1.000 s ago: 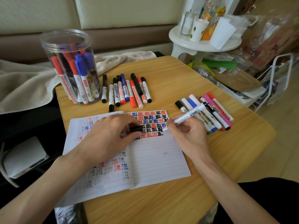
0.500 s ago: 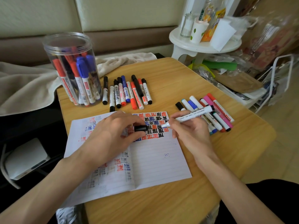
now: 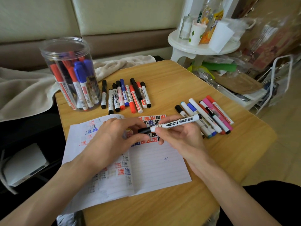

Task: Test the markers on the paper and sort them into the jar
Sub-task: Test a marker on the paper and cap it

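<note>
My right hand grips a white marker by its barrel, held level above the lined paper. My left hand pinches the marker's black cap, which sits on the marker's tip end. The paper bears rows of red, blue and black test marks. A clear plastic jar at the table's back left holds several red, blue and black markers. One row of markers lies beside the jar. A second row of coloured markers lies to the right of my right hand.
The wooden table ends close on the right and front. A beige blanket lies behind the jar. A white stool carrying cups and bottles stands at the back right, with bags and a wire rack beside it.
My right hand lifted the marker's tip off the paper and swung it level. The cap in my left hand and the marker's tip have come together.
</note>
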The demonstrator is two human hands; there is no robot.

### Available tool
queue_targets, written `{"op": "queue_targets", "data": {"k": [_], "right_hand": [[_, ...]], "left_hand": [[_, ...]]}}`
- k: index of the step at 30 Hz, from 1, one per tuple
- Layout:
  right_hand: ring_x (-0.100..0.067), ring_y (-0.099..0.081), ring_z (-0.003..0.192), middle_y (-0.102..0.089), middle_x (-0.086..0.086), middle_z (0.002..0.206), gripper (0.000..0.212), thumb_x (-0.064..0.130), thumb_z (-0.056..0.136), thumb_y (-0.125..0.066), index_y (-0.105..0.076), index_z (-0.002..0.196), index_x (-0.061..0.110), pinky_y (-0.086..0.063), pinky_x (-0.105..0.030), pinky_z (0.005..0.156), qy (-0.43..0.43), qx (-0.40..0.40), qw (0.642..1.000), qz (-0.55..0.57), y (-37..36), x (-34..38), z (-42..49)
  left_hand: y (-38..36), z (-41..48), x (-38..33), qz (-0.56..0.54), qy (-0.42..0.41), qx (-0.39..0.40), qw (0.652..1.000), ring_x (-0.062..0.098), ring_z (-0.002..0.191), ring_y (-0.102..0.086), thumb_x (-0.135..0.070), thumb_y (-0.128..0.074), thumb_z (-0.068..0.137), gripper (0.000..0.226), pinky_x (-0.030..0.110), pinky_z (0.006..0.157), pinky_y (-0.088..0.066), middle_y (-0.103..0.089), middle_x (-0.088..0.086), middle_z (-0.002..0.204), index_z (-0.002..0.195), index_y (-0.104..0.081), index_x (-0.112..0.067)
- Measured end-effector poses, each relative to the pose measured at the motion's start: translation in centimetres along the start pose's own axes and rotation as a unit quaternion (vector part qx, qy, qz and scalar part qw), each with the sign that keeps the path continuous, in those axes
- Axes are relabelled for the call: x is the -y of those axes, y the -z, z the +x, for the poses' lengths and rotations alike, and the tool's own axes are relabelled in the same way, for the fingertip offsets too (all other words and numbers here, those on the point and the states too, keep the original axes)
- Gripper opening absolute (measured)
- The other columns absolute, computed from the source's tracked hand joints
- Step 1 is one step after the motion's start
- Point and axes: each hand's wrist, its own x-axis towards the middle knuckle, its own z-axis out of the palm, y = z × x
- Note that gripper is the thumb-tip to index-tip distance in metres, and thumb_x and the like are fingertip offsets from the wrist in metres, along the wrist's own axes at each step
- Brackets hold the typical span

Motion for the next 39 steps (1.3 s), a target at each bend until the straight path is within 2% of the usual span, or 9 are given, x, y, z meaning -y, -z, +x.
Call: {"op": "queue_targets", "data": {"k": [4, 8, 10, 12, 19, 22, 25, 34, 39], "right_hand": [[-0.010, -0.068, 0.071, -0.077, -0.002, 0.085, 0.024, 0.014, 0.084, -0.085, -0.077, 0.105, 0.007, -0.051, -0.018, 0.064, -0.005, 0.025, 1.000, -0.008, 0.3, 0.3, -0.1], [-0.013, -0.050, 0.064, -0.060, -0.008, 0.074, 0.041, 0.043, 0.081, -0.081, -0.078, 0.109, 0.013, -0.036, -0.028, 0.061, -0.063, 0.032, 0.997, 0.040, 1.4, 0.6, 0.3], [-0.015, -0.053, 0.064, -0.063, -0.009, 0.076, 0.035, 0.035, 0.076, -0.082, -0.079, 0.104, 0.013, -0.037, -0.030, 0.062, -0.064, 0.009, 0.994, 0.082, 1.8, 0.9, 0.5], [-0.019, -0.063, 0.069, -0.072, -0.011, 0.082, 0.028, 0.025, 0.078, -0.082, -0.079, 0.102, 0.011, -0.044, -0.030, 0.062, -0.054, 0.009, 0.997, 0.050, 2.3, 1.2, 0.7], [-0.016, -0.070, 0.066, -0.081, 0.006, 0.095, 0.026, 0.028, 0.080, -0.080, -0.078, 0.106, 0.029, -0.059, -0.025, 0.066, 0.010, 0.035, 0.984, -0.177, 2.7, 1.0, 1.2], [-0.012, -0.069, 0.066, -0.080, 0.012, 0.093, 0.025, 0.029, 0.081, -0.079, -0.077, 0.105, 0.033, -0.060, -0.025, 0.063, 0.025, 0.026, 0.985, -0.169, 2.1, 0.6, 1.3], [-0.023, -0.075, 0.073, -0.080, 0.014, 0.095, 0.024, 0.029, 0.079, -0.079, -0.077, 0.103, 0.034, -0.064, -0.032, 0.065, 0.033, 0.022, 0.987, -0.156, 1.5, 0.5, 1.3], [-0.006, -0.068, 0.063, -0.079, 0.011, 0.081, 0.026, 0.029, 0.080, -0.079, -0.078, 0.106, 0.030, -0.058, -0.022, 0.063, 0.022, 0.022, 0.992, -0.123, 0.2, 0.2, 2.0], [-0.008, -0.071, 0.078, -0.080, 0.005, 0.089, 0.026, 0.032, 0.084, -0.075, -0.077, 0.110, 0.036, -0.060, -0.026, 0.074, 0.014, 0.038, 0.996, -0.080, -0.7, 0.4, 2.2]], "left_hand": [[0.1, -0.1, -0.2, -0.009, -0.011, -0.009, 1.000, -0.006, 0.072, -0.058, -0.045, -0.070, 0.085, 0.027, 0.005, 0.068, -0.039, -0.061, -0.031, 0.076, 0.108, -0.074, -0.030], [0.6, 0.2, 0.2, -0.006, 0.007, -0.015, 1.000, 0.011, 0.070, -0.063, -0.055, -0.065, 0.083, 0.034, 0.014, 0.065, -0.047, -0.069, -0.016, 0.076, 0.109, -0.072, -0.034], [0.8, 0.3, 0.4, -0.016, 0.016, -0.011, 1.000, 0.014, 0.073, -0.068, -0.056, -0.064, 0.084, 0.033, 0.030, 0.069, -0.055, -0.074, -0.011, 0.085, 0.111, -0.070, -0.036], [1.1, 0.3, 0.5, -0.023, 0.017, -0.017, 0.999, 0.012, 0.076, -0.071, -0.055, -0.063, 0.086, 0.032, 0.034, 0.070, -0.056, -0.074, -0.016, 0.092, 0.111, -0.070, -0.037], [1.4, 0.1, 0.2, 0.025, 0.004, -0.039, 0.999, -0.001, 0.087, -0.067, -0.036, -0.071, 0.090, 0.020, 0.009, 0.076, -0.049, -0.065, -0.032, 0.093, 0.109, -0.076, -0.034], [1.5, 0.2, 0.2, 0.029, -0.005, -0.065, 0.997, -0.003, 0.088, -0.065, -0.033, -0.072, 0.090, 0.019, 0.011, 0.075, -0.049, -0.067, -0.028, 0.092, 0.108, -0.077, -0.032], [1.6, 0.2, 0.3, 0.024, -0.010, -0.079, 0.997, -0.003, 0.091, -0.066, -0.029, -0.073, 0.090, 0.017, 0.014, 0.077, -0.051, -0.068, -0.028, 0.090, 0.106, -0.078, -0.031], [1.9, 0.2, 1.3, 0.010, 0.006, -0.104, 0.995, -0.014, 0.091, -0.062, -0.019, -0.075, 0.090, 0.017, 0.003, 0.079, -0.045, -0.057, -0.043, 0.087, 0.104, -0.080, -0.028], [3.5, 0.5, 0.1, -0.061, 0.012, -0.096, 0.993, -0.003, 0.092, -0.069, -0.025, -0.068, 0.094, 0.014, 0.018, 0.082, -0.056, -0.071, -0.025, 0.091, 0.107, -0.073, -0.026]]}}
